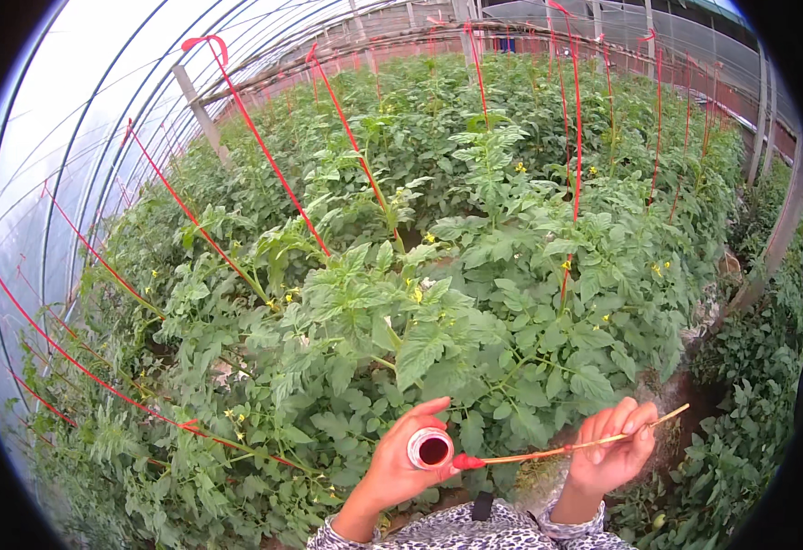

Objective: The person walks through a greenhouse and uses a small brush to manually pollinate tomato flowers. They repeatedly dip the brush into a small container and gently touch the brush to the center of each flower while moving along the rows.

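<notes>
My left hand [399,467] is wrapped round a small white-rimmed bottle [416,447], its open mouth facing up and dark red inside. Between the fingers of my right hand [610,451] is a thin wooden stick [530,455], held slantwise. The stick's left end carries a red-coated tip [467,462], which is close beside the bottle and my left fingers; whether it touches them I cannot tell. Just beyond both hands stand leafy green tomato plants [420,339] with small yellow flowers [417,294].
Red strings [268,151] run from overhead poles down to the plants. A wooden post [201,115] rises at the far left, under the curved plastic cover [44,137]. On the right a narrow soil path [695,385] lies between the rows, beside a slanting post [786,215].
</notes>
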The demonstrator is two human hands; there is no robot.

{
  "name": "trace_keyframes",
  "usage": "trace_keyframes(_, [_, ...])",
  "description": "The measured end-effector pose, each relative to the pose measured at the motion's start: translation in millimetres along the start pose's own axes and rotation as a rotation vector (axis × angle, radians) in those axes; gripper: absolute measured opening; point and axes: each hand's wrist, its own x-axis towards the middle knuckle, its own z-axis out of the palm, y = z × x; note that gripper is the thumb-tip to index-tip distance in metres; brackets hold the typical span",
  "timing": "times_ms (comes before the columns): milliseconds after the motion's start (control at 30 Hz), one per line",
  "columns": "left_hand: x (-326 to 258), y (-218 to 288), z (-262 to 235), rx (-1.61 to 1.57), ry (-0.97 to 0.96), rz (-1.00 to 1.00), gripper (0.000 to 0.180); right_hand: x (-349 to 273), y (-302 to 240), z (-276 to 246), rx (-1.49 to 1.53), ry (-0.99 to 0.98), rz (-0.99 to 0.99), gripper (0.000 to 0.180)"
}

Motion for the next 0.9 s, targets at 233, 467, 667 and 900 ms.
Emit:
trace_keyframes(233, [78.8, 28.4, 55.3, 0.314, -0.066, -0.071, 0.046, 36.2, -2.7, -45.3, -0.059, 0.245, -0.06, 0.022])
trace_keyframes(467, [84.4, 62.2, 61.7, 0.224, 0.429, 0.053, 0.065, 60.9, 8.6, -80.6, -0.237, 0.049, 0.155, 0.022])
trace_keyframes(667, [72.3, 79.3, 39.4, 0.353, 0.739, 0.156, 0.065, 70.3, 30.5, -81.3, -0.228, -0.051, 0.279, 0.022])
trace_keyframes(900, [43.0, 70.7, 19.9, 0.557, 0.867, 0.059, 0.048, 84.2, 60.2, -59.5, -0.322, -0.327, 0.263, 0.018])
